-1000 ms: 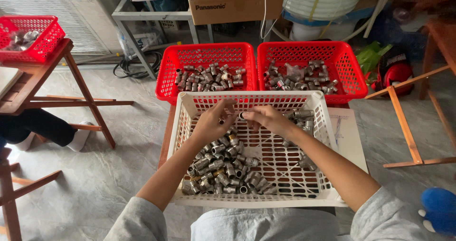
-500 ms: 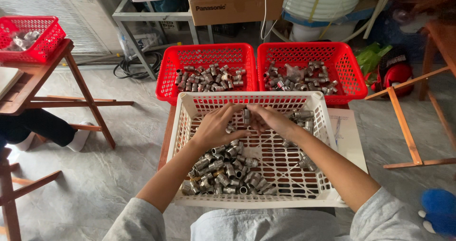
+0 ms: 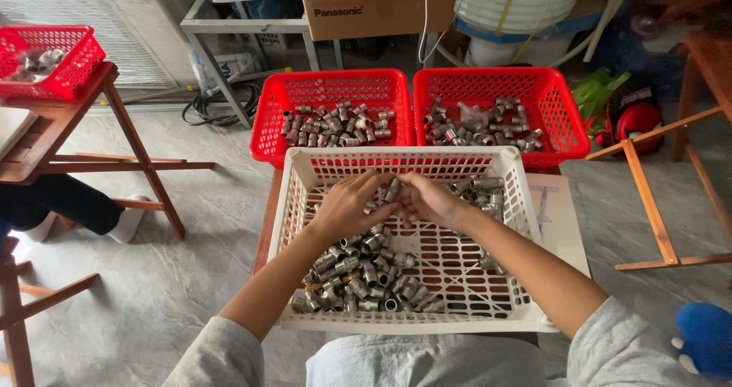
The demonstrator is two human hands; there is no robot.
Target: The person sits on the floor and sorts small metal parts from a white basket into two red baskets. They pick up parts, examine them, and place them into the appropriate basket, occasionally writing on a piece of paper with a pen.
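A white plastic basket (image 3: 301, 204) sits in front of me with several small metal fittings (image 3: 358, 276) heaped in its near left part and a few more at its far right (image 3: 482, 189). Both hands meet over the basket's far half. My left hand (image 3: 347, 204) and my right hand (image 3: 427, 200) pinch a small metal fitting (image 3: 393, 190) between their fingertips. Beyond the white basket stand two red baskets, the left one (image 3: 332, 89) and the right one (image 3: 496, 86), each holding several metal fittings.
A wooden stand (image 3: 61, 135) at the left carries another red basket (image 3: 46, 59) with metal parts. A person's dark-trousered leg (image 3: 61, 204) shows at the left. A cardboard box (image 3: 374, 6), a metal shelf frame (image 3: 229, 36), cables and a wooden frame (image 3: 656, 204) surround the work spot.
Both hands have dipped slightly toward me and drawn together over the basket, turning a fitting between the fingertips. The baskets have not moved.
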